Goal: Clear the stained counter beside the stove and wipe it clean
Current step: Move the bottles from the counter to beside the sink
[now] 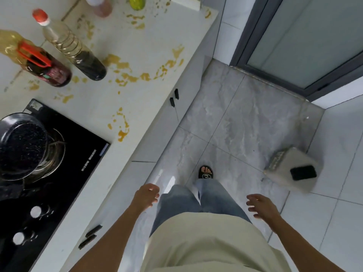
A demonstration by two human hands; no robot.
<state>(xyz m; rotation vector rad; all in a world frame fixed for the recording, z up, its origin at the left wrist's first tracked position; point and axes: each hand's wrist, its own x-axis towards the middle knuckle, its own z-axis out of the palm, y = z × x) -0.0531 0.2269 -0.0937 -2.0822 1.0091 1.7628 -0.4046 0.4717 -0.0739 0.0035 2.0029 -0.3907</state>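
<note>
The white counter [153, 46] beside the black stove [64, 154] is smeared with orange-yellow stains [125, 75]. On it stand a tall clear bottle with a red cap [72, 48], a dark bottle with a red handle [49, 67], a yellow oil bottle [9, 44], a pinkish container [100, 6] and a yellow-green object [137, 1] at the top edge. My left hand [146, 196] hangs open in front of the cabinet, below counter height. My right hand [260, 206] hangs open over the floor. Both hold nothing.
A dark pot [21, 146] sits on the stove's burner. White cabinet fronts with black handles [174, 97] run under the counter. A grey box with a black patch [294, 171] lies on the tiled floor at right. A glass door [314, 36] stands beyond.
</note>
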